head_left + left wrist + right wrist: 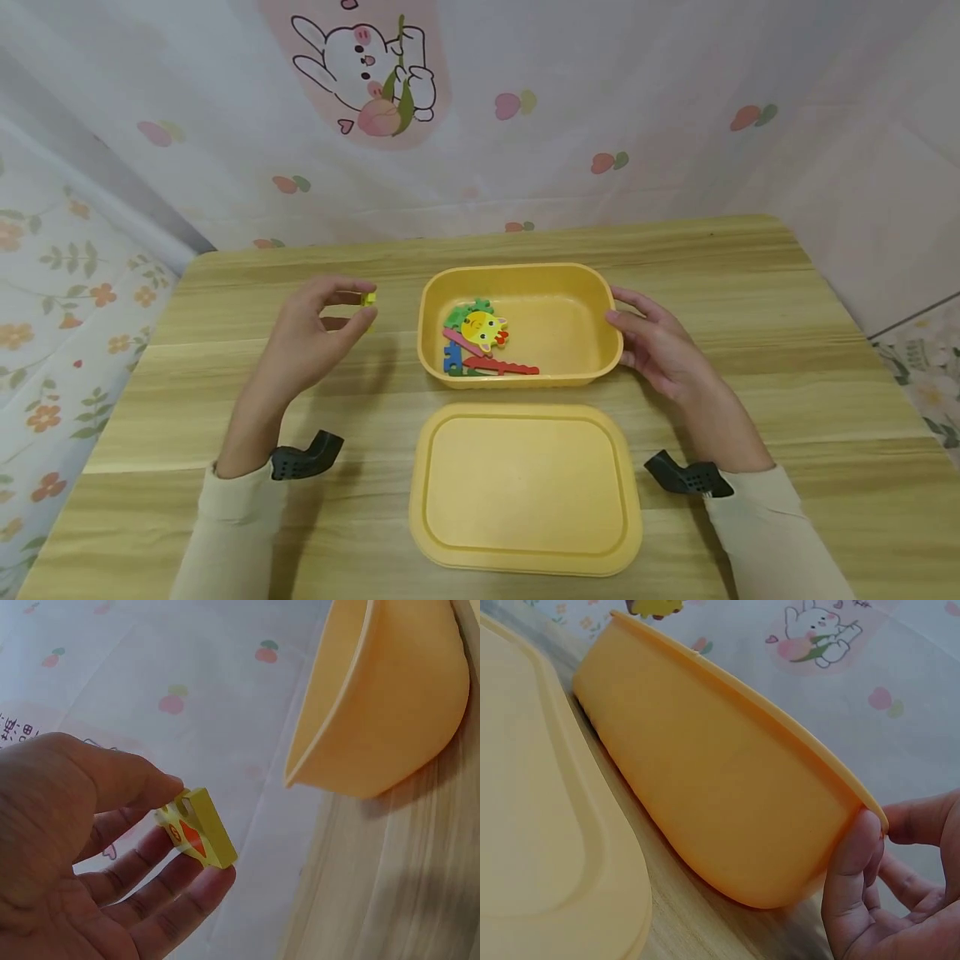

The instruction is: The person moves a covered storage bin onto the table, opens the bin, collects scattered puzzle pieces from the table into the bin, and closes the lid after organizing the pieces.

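Note:
My left hand (303, 342) is raised over the table, left of the yellow plastic box (517, 268). Between thumb and fingertips it pinches a small yellow puzzle piece (210, 829) with orange markings, clear of the box. My right hand (663, 346) grips the box's right end, thumb and fingers at the rim (859, 796). Inside, toward the left, lie a yellow animal-head piece (474, 327), a red strip (506, 367), a pink strip (462, 340), a blue piece (452, 360) and green pieces (455, 317).
A flat yellow lid (525, 483) lies on the wooden table (360, 517) in front of the box. Behind the table hangs a pale curtain (517, 175) printed with a rabbit and fruit. Flowered cloth (60, 333) covers the left side.

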Available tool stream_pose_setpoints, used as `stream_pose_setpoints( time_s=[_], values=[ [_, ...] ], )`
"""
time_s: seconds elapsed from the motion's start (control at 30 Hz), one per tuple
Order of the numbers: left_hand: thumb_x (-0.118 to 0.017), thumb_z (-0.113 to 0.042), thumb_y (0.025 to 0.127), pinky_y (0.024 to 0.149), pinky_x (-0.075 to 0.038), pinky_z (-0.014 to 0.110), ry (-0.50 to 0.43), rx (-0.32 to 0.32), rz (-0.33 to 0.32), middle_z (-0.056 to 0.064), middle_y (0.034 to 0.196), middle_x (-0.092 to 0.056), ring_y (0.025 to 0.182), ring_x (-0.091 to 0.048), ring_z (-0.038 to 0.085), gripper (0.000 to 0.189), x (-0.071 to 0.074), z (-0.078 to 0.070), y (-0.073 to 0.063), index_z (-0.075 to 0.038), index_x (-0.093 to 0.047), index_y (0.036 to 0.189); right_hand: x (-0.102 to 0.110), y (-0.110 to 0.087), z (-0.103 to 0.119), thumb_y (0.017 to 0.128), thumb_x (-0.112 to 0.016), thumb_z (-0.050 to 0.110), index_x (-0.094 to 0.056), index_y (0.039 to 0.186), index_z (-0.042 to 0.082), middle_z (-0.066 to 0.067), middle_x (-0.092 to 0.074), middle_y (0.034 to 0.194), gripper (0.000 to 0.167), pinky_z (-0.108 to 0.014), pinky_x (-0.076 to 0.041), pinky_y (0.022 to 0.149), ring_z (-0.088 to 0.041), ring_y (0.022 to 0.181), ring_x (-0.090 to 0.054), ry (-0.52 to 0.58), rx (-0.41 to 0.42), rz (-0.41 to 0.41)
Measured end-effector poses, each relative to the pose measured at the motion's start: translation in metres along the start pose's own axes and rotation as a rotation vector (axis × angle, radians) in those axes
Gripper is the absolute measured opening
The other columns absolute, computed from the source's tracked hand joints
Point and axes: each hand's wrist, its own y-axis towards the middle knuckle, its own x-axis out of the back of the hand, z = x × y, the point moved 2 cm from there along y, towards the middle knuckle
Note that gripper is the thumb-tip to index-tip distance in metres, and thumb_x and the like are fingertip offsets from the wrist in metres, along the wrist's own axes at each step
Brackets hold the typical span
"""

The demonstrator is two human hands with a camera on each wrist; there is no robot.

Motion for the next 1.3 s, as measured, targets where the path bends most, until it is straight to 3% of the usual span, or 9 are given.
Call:
stream_pose_setpoints(
  time_s=[0.1, 0.17, 0.37, 0.63, 0.83, 1.0, 1.13, 1.3],
  values=[
    [-0.069, -0.020, 0.103, 0.099, -0.059, 0.047, -0.042, 0.016, 0.005, 0.009, 0.137, -0.067, 0.128, -0.066, 0.030, 0.030, -0.005, -0.001, 0.002, -0.010, -0.068, 0.132, 0.001, -0.001, 0.000, 0.108, -0.061, 0.014, -0.052, 0.140, 0.019, 0.005, -0.074, 0.102, 0.034, -0.020, -0.061, 0.065, -0.007, 0.079, -0.070, -0.008, -0.002, -0.001],
    [-0.068, -0.021, 0.104, 0.100, -0.060, 0.043, -0.067, 0.025, 0.006, 0.010, 0.138, -0.066, 0.129, -0.066, 0.030, 0.032, -0.009, -0.001, 0.004, -0.009, -0.067, 0.133, 0.001, -0.001, 0.001, 0.107, -0.062, 0.015, -0.052, 0.141, 0.018, 0.005, -0.073, 0.103, 0.035, -0.020, -0.060, 0.064, -0.007, 0.079, -0.070, -0.015, -0.006, -0.002],
    [-0.070, -0.017, 0.103, 0.089, -0.058, 0.013, -0.201, 0.038, 0.003, 0.013, 0.139, -0.065, 0.127, -0.066, 0.026, 0.033, -0.020, 0.002, 0.009, -0.005, -0.065, 0.133, 0.001, -0.001, 0.001, 0.107, -0.062, 0.015, -0.052, 0.141, 0.019, 0.004, -0.073, 0.102, 0.036, -0.020, -0.060, 0.064, -0.007, 0.078, -0.070, -0.013, -0.007, -0.007],
    [-0.069, -0.014, 0.103, 0.089, -0.062, 0.019, -0.348, 0.046, 0.006, 0.007, 0.138, -0.062, 0.122, -0.065, 0.013, 0.031, -0.036, 0.004, 0.012, -0.004, -0.063, 0.132, 0.001, 0.000, 0.001, 0.108, -0.060, 0.014, -0.052, 0.140, 0.019, 0.004, -0.073, 0.100, 0.033, -0.021, -0.060, 0.065, -0.007, 0.079, -0.070, -0.006, -0.012, 0.001],
    [-0.066, -0.011, 0.104, 0.090, -0.063, 0.022, -0.445, 0.061, 0.028, 0.014, 0.141, -0.059, 0.124, -0.064, 0.021, 0.034, -0.044, 0.001, 0.012, 0.001, -0.060, 0.135, -0.001, 0.001, 0.000, 0.108, -0.060, 0.015, -0.053, 0.140, 0.019, 0.005, -0.074, 0.102, 0.033, -0.021, -0.061, 0.066, -0.007, 0.080, -0.070, -0.011, -0.012, -0.002],
    [-0.067, -0.010, 0.104, 0.091, -0.062, 0.022, -0.498, 0.065, 0.068, 0.020, 0.145, -0.056, 0.128, -0.062, 0.030, 0.041, -0.053, -0.005, 0.014, 0.004, -0.056, 0.140, -0.001, 0.001, -0.001, 0.108, -0.061, 0.015, -0.053, 0.139, 0.019, 0.005, -0.074, 0.102, 0.033, -0.021, -0.061, 0.067, -0.007, 0.082, -0.071, -0.008, -0.012, -0.014],
    [-0.068, -0.008, 0.102, 0.090, -0.062, 0.021, -0.511, 0.047, 0.049, 0.019, 0.146, -0.057, 0.131, -0.061, 0.035, 0.043, -0.060, -0.008, 0.015, 0.003, -0.056, 0.142, 0.000, 0.000, 0.001, 0.108, -0.061, 0.015, -0.053, 0.141, 0.018, 0.004, -0.074, 0.103, 0.034, -0.022, -0.062, 0.068, -0.007, 0.082, -0.072, -0.008, -0.006, -0.017],
    [-0.070, -0.004, 0.100, 0.089, -0.062, 0.019, -0.483, -0.012, 0.011, 0.018, 0.143, -0.061, 0.127, -0.064, 0.023, 0.042, -0.066, -0.014, 0.014, 0.000, -0.058, 0.140, 0.000, 0.000, 0.001, 0.108, -0.061, 0.016, -0.052, 0.142, 0.019, 0.004, -0.074, 0.105, 0.035, -0.021, -0.062, 0.069, -0.007, 0.084, -0.072, -0.022, -0.010, -0.014]
  ],
)
